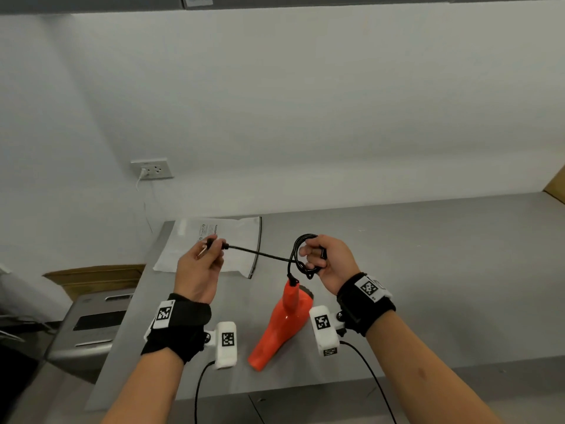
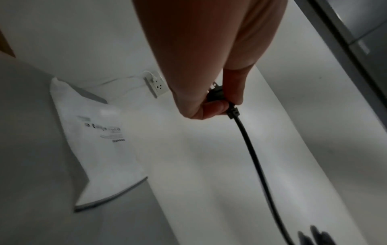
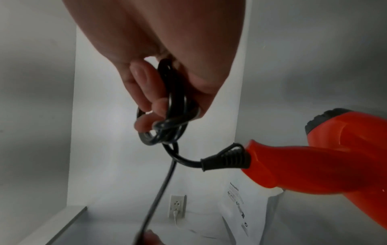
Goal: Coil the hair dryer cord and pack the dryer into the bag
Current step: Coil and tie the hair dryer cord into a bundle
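Note:
An orange hair dryer (image 1: 284, 319) (image 3: 326, 162) stands on the grey table, nozzle toward me, handle up. Its black cord (image 1: 260, 253) (image 2: 254, 157) rises from the handle into several loops (image 1: 302, 255) (image 3: 169, 106), which my right hand (image 1: 324, 261) (image 3: 167, 92) grips above the dryer. A straight stretch runs left to the plug (image 1: 211, 243) (image 2: 217, 94), pinched in my left hand (image 1: 201, 264) (image 2: 209, 99). The white plastic bag (image 1: 214, 243) (image 2: 98, 137) (image 3: 240, 205) lies flat on the table behind my left hand.
The grey table (image 1: 428, 270) ends at a left edge near the bag, with a grey machine (image 1: 91, 325) and cardboard (image 1: 91, 276) below it. A wall socket (image 1: 152, 168) (image 2: 156, 84) (image 3: 177, 205) holds a white plug. A cardboard box corner (image 1: 555, 185) sits far right.

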The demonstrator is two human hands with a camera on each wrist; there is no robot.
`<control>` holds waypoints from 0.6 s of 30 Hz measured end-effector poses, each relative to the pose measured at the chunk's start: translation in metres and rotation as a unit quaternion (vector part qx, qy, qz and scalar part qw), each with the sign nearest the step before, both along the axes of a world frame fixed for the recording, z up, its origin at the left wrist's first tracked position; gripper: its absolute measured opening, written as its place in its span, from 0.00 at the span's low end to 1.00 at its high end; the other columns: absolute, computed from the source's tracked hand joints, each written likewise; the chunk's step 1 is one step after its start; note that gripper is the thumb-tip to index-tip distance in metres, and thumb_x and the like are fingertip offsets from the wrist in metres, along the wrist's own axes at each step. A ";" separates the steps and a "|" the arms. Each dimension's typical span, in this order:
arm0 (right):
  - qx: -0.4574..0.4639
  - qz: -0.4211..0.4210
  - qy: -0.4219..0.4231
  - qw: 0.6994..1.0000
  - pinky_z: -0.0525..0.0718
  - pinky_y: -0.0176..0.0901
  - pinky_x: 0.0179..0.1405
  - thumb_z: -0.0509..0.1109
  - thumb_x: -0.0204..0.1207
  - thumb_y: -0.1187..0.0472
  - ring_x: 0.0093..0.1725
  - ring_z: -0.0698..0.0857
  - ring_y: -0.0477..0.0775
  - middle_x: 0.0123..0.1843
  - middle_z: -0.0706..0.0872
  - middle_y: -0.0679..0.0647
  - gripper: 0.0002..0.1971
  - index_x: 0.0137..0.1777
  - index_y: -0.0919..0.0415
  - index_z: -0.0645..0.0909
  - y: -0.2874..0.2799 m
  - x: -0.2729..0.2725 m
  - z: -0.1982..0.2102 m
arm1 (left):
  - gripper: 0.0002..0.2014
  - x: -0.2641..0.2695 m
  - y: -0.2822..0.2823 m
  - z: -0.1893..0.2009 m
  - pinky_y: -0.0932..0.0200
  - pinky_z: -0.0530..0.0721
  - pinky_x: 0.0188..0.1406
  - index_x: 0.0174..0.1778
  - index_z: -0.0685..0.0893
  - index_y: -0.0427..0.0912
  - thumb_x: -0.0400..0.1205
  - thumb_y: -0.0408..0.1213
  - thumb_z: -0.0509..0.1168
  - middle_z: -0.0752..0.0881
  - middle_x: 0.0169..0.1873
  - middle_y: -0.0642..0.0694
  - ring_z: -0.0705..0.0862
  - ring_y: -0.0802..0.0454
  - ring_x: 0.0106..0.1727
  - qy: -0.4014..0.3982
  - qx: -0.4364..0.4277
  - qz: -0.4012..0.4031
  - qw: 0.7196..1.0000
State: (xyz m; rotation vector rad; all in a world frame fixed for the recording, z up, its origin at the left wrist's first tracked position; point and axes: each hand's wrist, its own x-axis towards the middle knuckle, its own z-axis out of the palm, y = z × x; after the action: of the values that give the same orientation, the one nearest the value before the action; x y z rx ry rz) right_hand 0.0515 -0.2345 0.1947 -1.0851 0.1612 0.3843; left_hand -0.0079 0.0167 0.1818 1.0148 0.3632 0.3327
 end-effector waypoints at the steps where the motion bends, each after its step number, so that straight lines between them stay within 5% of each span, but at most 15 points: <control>1: -0.014 -0.001 -0.002 1.000 0.70 0.42 0.24 0.64 0.77 0.71 0.17 0.62 0.47 0.28 0.80 0.61 0.09 0.37 0.61 0.74 0.003 0.000 0.001 | 0.08 0.000 -0.002 0.007 0.68 0.88 0.46 0.57 0.86 0.36 0.86 0.26 0.64 0.91 0.43 0.45 0.85 0.55 0.43 -0.024 -0.023 -0.005 0.999; 6: -0.076 -0.006 -0.025 0.997 0.70 0.43 0.26 0.64 0.77 0.73 0.18 0.60 0.49 0.22 0.65 0.50 0.15 0.33 0.57 0.70 0.013 0.001 0.008 | 0.10 0.000 -0.028 0.046 0.52 0.87 0.60 0.59 0.85 0.37 0.90 0.31 0.59 0.88 0.46 0.45 0.87 0.51 0.49 -0.082 -0.019 -0.062 0.995; 10: -0.090 -0.015 -0.034 0.995 0.71 0.40 0.22 0.63 0.76 0.74 0.20 0.60 0.50 0.24 0.63 0.51 0.14 0.33 0.58 0.69 0.020 0.001 0.012 | 0.08 0.003 -0.063 0.065 0.55 0.87 0.41 0.57 0.86 0.36 0.88 0.29 0.63 0.88 0.39 0.44 0.84 0.51 0.33 -0.050 0.131 -0.119 0.983; 13: -0.051 -0.014 -0.038 0.998 0.73 0.43 0.24 0.59 0.74 0.72 0.22 0.62 0.52 0.26 0.64 0.54 0.07 0.38 0.61 0.71 0.021 -0.002 0.016 | 0.03 0.006 -0.083 0.063 0.56 0.88 0.42 0.49 0.90 0.40 0.81 0.33 0.74 0.93 0.37 0.46 0.88 0.54 0.33 -0.003 0.321 -0.125 0.939; 16: -0.022 -0.007 -0.060 0.998 0.77 0.46 0.26 0.60 0.75 0.71 0.24 0.69 0.53 0.28 0.70 0.57 0.05 0.45 0.65 0.76 0.018 -0.004 0.018 | 0.06 0.012 -0.089 0.050 0.59 0.83 0.57 0.42 0.90 0.49 0.75 0.45 0.78 0.89 0.51 0.51 0.86 0.57 0.53 0.044 0.506 -0.130 0.852; 18: -0.018 -0.001 -0.085 0.996 0.78 0.47 0.29 0.60 0.76 0.71 0.25 0.72 0.53 0.28 0.73 0.57 0.06 0.44 0.65 0.78 0.016 -0.005 0.018 | 0.07 0.016 -0.089 0.045 0.61 0.76 0.61 0.40 0.89 0.48 0.75 0.46 0.78 0.82 0.60 0.51 0.80 0.58 0.62 0.051 0.538 -0.134 0.831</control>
State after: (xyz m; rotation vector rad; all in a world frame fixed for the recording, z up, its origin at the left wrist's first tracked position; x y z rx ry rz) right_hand 0.0463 -0.2183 0.2132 -1.1482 0.0186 0.2872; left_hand 0.0076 -0.0720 0.2273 2.1823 0.0904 0.2121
